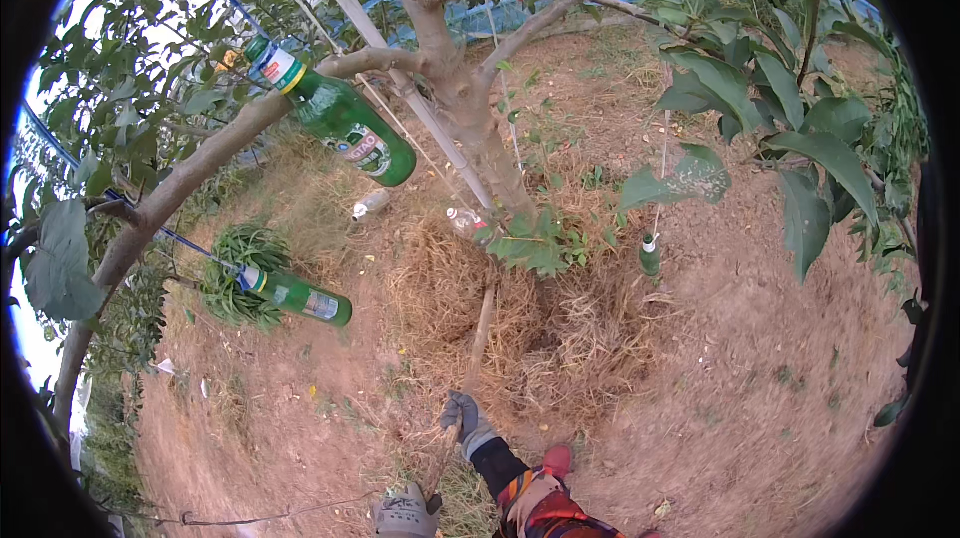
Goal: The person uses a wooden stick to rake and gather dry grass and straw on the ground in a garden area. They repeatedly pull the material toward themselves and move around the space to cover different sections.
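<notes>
Both my hands, in grey work gloves, hold a long wooden handle [484, 320]. My right hand [469, 418] grips it partway along, the arm in a black cuff and a colourful patterned sleeve. Closer to me, at the bottom edge of the picture, my left hand [407, 514] closes around its near end. The handle runs forward to dry straw [442, 275] heaped round the foot of a tree trunk [495, 151]. Its far end is hidden among straw and leaves, so any tool head cannot be made out.
Green glass beer bottles hang on cords: one [352, 125] near a thick branch [202, 155], another [307, 299] lower left, a third [649, 254] at right. A pole [420, 102] leans by the trunk. A clear plastic bottle [466, 221] rests on straw. Leafy branches [750, 102] reach in.
</notes>
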A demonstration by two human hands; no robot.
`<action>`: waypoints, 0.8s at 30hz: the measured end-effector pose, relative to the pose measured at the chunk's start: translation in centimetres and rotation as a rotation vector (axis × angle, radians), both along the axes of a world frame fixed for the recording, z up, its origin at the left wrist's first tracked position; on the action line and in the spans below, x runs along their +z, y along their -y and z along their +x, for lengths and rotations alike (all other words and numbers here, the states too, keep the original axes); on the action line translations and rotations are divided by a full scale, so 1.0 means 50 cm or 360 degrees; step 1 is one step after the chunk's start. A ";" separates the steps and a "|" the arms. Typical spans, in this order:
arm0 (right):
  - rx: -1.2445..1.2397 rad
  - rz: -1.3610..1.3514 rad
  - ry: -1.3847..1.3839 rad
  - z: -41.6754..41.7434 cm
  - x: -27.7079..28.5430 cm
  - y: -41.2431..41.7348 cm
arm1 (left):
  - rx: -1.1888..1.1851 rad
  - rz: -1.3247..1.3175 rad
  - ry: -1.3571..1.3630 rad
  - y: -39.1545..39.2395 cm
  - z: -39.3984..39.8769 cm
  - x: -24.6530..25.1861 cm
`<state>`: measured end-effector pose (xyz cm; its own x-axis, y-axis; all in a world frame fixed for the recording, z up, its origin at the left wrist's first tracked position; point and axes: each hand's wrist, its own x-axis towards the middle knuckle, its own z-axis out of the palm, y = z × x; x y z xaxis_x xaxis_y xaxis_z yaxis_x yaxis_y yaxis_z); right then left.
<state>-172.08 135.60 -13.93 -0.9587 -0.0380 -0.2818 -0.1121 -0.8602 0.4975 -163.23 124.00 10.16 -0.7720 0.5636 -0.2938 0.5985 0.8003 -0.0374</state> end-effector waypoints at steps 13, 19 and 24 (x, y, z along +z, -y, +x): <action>-0.0018 0.0431 0.1074 0.113 -0.005 0.042 | 0.0562 -0.0047 0.0924 0.094 -0.064 -0.052; 0.0035 0.0568 0.1109 0.204 -0.030 0.019 | 0.0626 0.0223 0.0632 0.096 0.082 -0.102; 0.0114 0.1073 0.1295 0.253 0.064 -0.120 | 0.0933 0.0442 0.1129 0.022 0.152 -0.138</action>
